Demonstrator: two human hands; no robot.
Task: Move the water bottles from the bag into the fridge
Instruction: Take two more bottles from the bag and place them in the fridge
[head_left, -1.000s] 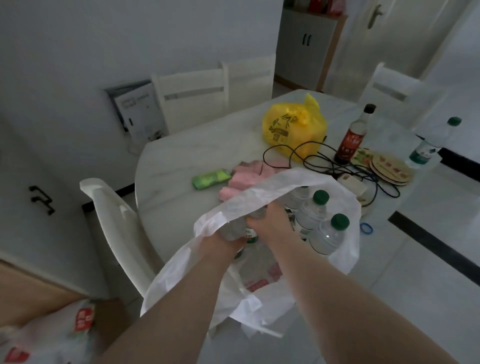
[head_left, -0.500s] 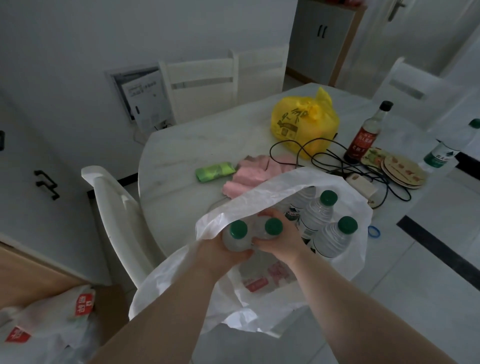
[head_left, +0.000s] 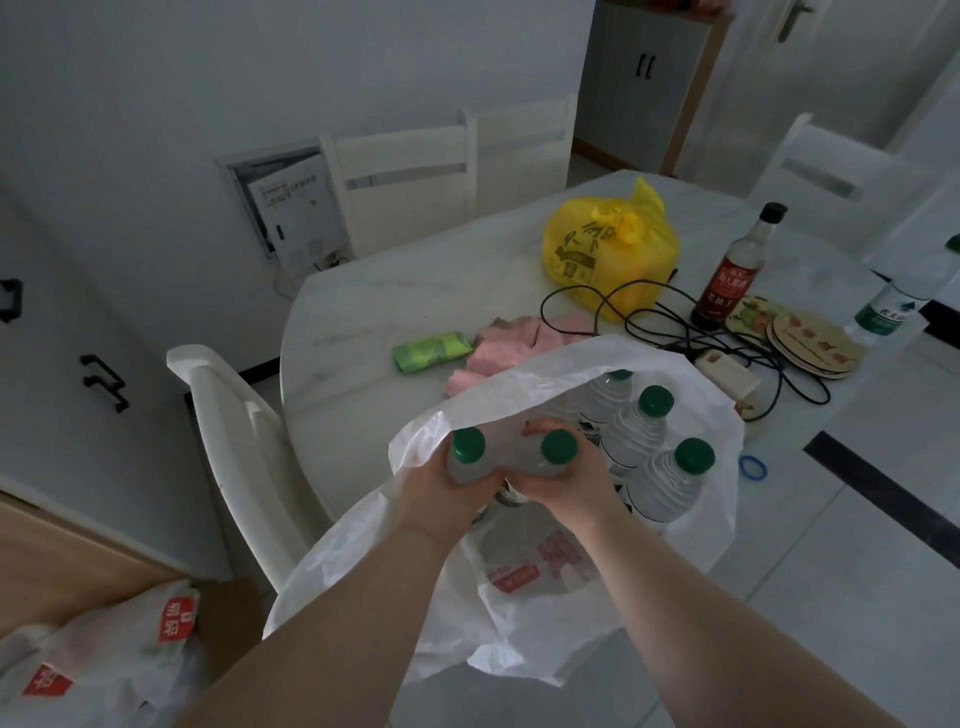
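A white plastic bag (head_left: 524, 597) hangs open at the near edge of the table. My left hand (head_left: 439, 493) grips a clear water bottle with a green cap (head_left: 467, 447) at the bag's mouth. Beside it, my right hand (head_left: 563, 480) grips a second green-capped bottle (head_left: 558, 448). The two bottles touch each other, raised above the bag's opening. Three more green-capped bottles (head_left: 644, 431) stand upright inside the bag to the right. No fridge is in view.
The round white table (head_left: 363, 312) carries a yellow bag (head_left: 608, 244), a sauce bottle (head_left: 737, 270), black cables (head_left: 691, 332), pink cloths (head_left: 509, 348), a green packet (head_left: 428, 351), coasters (head_left: 815, 345) and another water bottle (head_left: 898, 306). White chairs (head_left: 239, 441) surround it. Another white bag (head_left: 104, 660) lies lower left.
Both hands reached into the bag, closed on two bottles and lifted them up to the bag's mouth, so their green caps now show.
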